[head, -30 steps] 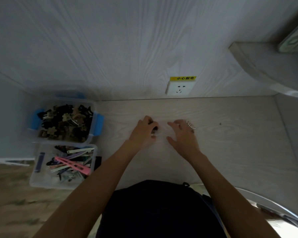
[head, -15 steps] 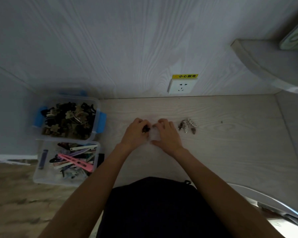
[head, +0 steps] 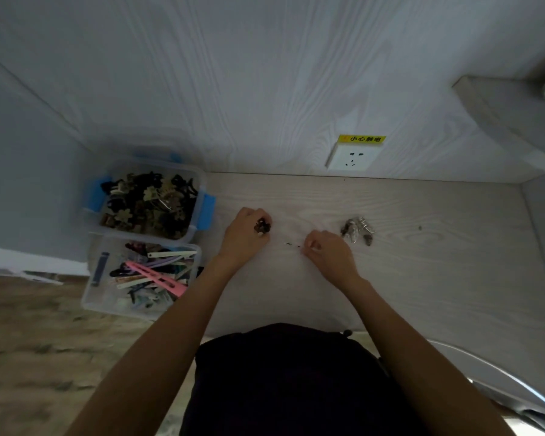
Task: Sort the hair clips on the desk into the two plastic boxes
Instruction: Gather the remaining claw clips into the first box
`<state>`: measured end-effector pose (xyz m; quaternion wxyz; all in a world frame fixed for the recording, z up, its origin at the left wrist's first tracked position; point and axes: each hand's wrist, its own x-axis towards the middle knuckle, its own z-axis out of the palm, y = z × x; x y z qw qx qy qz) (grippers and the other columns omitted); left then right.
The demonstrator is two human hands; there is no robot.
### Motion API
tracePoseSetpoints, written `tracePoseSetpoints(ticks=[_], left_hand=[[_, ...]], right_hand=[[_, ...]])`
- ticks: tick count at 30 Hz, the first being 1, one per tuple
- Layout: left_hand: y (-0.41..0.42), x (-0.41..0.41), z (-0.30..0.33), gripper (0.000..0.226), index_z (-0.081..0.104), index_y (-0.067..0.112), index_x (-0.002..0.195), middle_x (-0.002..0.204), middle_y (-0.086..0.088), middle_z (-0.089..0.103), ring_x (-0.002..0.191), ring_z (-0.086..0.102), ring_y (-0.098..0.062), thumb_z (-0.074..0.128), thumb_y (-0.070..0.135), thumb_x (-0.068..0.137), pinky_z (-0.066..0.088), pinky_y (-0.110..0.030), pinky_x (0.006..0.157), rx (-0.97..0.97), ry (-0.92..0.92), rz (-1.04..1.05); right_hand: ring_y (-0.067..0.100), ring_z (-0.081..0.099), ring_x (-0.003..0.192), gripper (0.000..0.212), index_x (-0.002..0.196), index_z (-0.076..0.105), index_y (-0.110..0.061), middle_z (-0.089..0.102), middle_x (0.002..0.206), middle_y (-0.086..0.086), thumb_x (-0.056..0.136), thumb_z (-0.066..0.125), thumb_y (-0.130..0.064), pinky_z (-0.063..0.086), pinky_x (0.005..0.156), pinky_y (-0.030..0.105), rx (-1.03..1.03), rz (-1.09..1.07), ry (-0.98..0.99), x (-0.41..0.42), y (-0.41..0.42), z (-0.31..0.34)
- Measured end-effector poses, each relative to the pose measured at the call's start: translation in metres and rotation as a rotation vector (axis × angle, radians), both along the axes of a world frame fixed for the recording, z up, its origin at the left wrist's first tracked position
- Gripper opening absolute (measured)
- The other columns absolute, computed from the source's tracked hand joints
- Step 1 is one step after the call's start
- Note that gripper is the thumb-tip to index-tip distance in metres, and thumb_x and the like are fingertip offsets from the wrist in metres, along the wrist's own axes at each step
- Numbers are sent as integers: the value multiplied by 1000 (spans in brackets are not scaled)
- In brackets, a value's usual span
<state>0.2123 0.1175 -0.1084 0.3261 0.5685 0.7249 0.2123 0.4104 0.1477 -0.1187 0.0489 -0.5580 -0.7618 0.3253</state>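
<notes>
My left hand [head: 245, 236] rests on the desk, curled around a small dark claw clip [head: 262, 227]. My right hand [head: 327, 253] lies to its right with fingers pinched together; whether it holds anything I cannot tell. Tiny bits [head: 291, 244] lie on the desk between the hands. A small cluster of silvery and dark clips [head: 357, 232] sits just right of my right hand. At the desk's left edge stand two clear plastic boxes: the far box [head: 202, 184], with blue latches, is full of dark claw clips; the near box [head: 90, 297] holds long flat clips, one pink.
The pale wooden desk [head: 422, 278] meets a wood-grain wall with a white socket [head: 353, 157] under a yellow label. A shelf corner [head: 501, 111] juts out at the upper right. The floor [head: 29, 341] lies left of the desk.
My hands, which were touching at the middle of the desk, have moved apart. The left keeps the dark clip; the right has shifted right toward the silvery cluster.
</notes>
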Motion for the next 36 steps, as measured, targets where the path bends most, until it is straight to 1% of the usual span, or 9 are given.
tracePoseSetpoints(ticks=[5,8,11,15,20,24,31,34,36], left_hand=[[-9,-31,67,24,57,26,99,102,6,54,92,57,-17,69,15,80,54,-32,75,311,-323,166],[-22,-86,92,23,58,20,101,106,-4,57,94,55,-14,68,14,81,44,-16,86,400,-126,286],[-40,-142,92,27,59,13,105,111,-9,55,99,55,-22,69,13,80,43,-27,89,346,123,357],[-50,-182,74,34,56,18,116,124,-8,52,107,55,-23,66,18,84,42,-28,87,227,252,293],[-60,-189,63,44,39,24,137,140,-1,46,116,51,-21,49,23,95,42,-31,95,269,249,184],[-68,-181,64,36,48,24,131,118,-1,64,102,57,-22,48,23,95,46,-33,81,390,365,309],[-50,-112,71,30,66,20,102,80,-1,71,69,66,-18,44,37,93,54,-33,57,497,331,273],[-29,-59,67,25,69,21,90,69,4,70,57,63,-12,47,34,89,51,-24,52,574,273,111],[-11,-19,61,21,66,23,97,75,7,69,65,62,-10,50,34,88,49,-24,58,484,190,-36]], right_hand=[[12,56,69,7,79,64,-17,64,76,-2,81,69,-21,41,64,21,-90,-106,258,-19,-6,23],[3,54,65,5,79,64,-18,65,76,-5,81,69,-18,40,62,11,-84,-9,382,-53,-9,52],[1,55,68,2,81,65,-13,65,78,-3,81,67,-11,39,62,6,-114,120,464,-95,-16,72],[-1,45,69,4,82,67,-11,56,81,-3,80,68,-14,37,64,8,-27,283,418,-148,-37,76],[11,48,69,13,78,59,-14,57,72,-2,79,68,-22,40,62,22,245,444,354,-190,-60,71],[20,53,69,25,78,61,-13,62,71,2,71,74,-34,44,62,33,293,557,263,-200,-63,66],[13,56,69,21,90,64,-18,65,79,-4,88,50,-33,41,68,29,280,263,317,-124,-26,76],[14,55,70,12,94,64,-19,63,79,-3,88,57,-26,46,66,31,300,21,220,-62,-9,67],[24,57,82,20,102,63,-16,64,88,4,85,57,-23,48,74,38,391,-96,80,-12,0,52]])
